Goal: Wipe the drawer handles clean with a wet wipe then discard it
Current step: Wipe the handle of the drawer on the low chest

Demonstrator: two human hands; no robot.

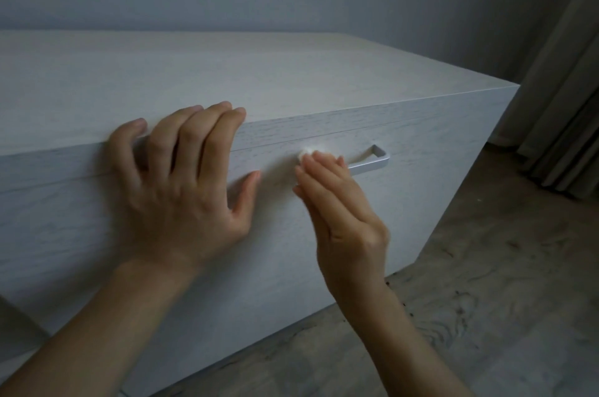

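Pressing wipe (306, 152) against handle (369, 166)

Nothing can be read here: no text, label, brand, number or sign shows on the drawer front (421, 202), handle (372, 165), wipe (306, 151) or floor (486, 299).
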